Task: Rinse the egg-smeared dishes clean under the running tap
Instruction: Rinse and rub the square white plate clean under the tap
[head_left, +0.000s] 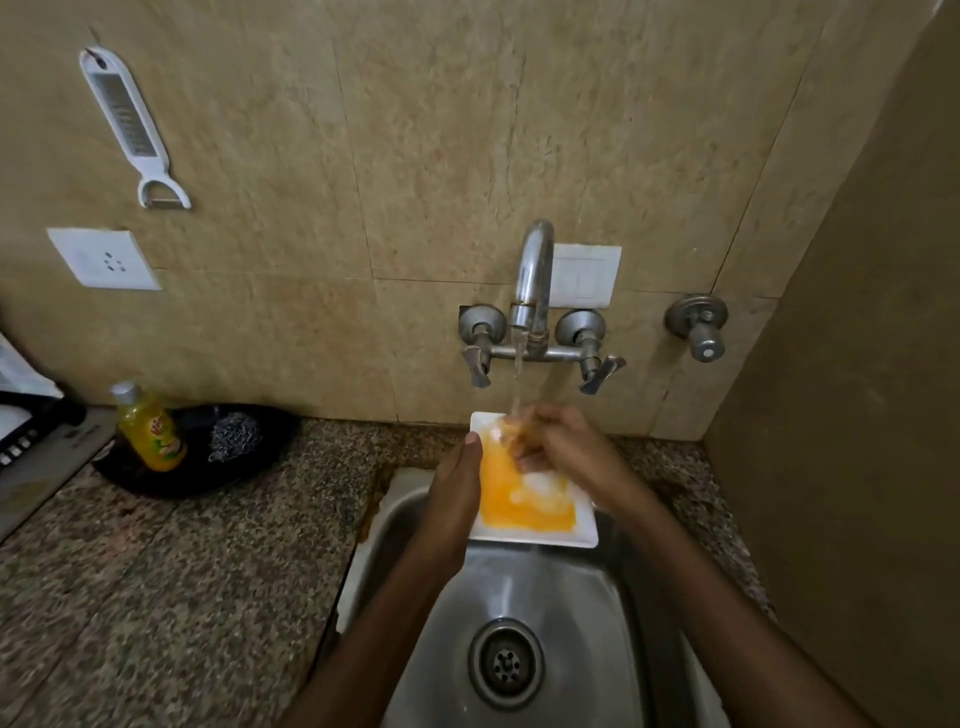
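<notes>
A beige tiled wall (415, 130) and a speckled granite counter (182, 545) frame a steel sink (571, 597), its round drain (506, 662) visible at the bottom of the basin. Water (517, 374) runs in a thin stream from the wall-mounted tap (532, 280) onto the far end of a white square plate (535, 539), held tilted over the back of the sink and coated across most of its face with a yellow egg smear (519, 506). The person's left hand (457, 499) grips the plate by its left edge, thumb lying along the top near the far corner and fingers hidden beneath. The right hand (561, 452) rests on the plate's far half directly under the stream, fingers bent down onto the wet surface; spray and blur make it impossible to tell whether they pinch the far edge or only press on the smear. To the left on the counter, well apart from the sink, a yellow bottle (150, 428) stands at the edge of a black pan (208, 486) that holds a steel scrubber (234, 435). On the wall hang a white grater (127, 119) and, below it, a socket (104, 258); a switch plate (587, 275) sits behind the tap, and a separate valve (698, 325) juts out to the right.
</notes>
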